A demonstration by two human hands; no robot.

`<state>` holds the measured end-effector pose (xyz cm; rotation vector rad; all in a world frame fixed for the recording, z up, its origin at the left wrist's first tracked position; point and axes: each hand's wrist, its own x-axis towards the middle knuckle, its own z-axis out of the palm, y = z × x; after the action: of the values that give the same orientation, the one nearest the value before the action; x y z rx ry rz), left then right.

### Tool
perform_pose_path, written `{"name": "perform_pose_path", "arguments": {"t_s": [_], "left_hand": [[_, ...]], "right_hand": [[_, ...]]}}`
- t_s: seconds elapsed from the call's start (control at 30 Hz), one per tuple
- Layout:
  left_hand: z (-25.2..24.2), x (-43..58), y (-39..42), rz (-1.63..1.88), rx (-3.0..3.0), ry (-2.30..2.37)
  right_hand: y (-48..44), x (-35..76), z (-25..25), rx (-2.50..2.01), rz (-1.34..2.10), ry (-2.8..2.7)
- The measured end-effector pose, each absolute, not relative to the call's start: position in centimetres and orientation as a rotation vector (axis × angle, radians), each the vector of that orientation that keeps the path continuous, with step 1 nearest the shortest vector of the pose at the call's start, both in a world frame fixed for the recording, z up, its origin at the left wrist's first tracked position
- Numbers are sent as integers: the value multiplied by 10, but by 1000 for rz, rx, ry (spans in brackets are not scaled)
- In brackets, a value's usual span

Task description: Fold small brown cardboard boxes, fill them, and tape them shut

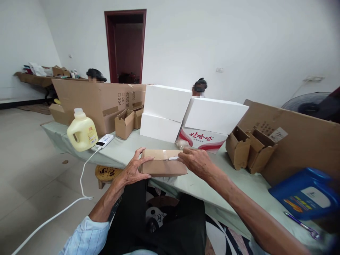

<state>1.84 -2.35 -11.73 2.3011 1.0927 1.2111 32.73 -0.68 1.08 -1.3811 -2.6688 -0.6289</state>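
The small cardboard box (165,168) sits at the near edge of the cloth-covered table (124,151), in front of the person. The left hand (135,168) grasps its left end, thumb on top. The right hand (196,160) is closed around a slim white tool (174,158), its kind unclear, at the top seam. The box looks light, dry and fairly stiff, though its top may dent; the end walls and edges seem the firmest hold.
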Motion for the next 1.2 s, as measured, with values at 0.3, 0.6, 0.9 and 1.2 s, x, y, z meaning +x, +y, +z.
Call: {"name": "perform_pose_path", "arguments": {"t_s": [0.3, 0.6, 0.9, 1.2], "left_hand": [[-113, 14, -29, 1188, 2280, 1166], [-102, 13, -25, 1126, 2321, 1256], [-82, 16, -23, 1022, 2391, 1301], [-48, 53, -20, 1015, 2675, 1301]], "right_hand": [[13, 415, -24, -1350, -425, -2384], [27, 465, -150, -1625, -309, -1897], [1, 331, -97, -915, -253, -2126], [7, 315, -74, -930, 82, -2084]]}}
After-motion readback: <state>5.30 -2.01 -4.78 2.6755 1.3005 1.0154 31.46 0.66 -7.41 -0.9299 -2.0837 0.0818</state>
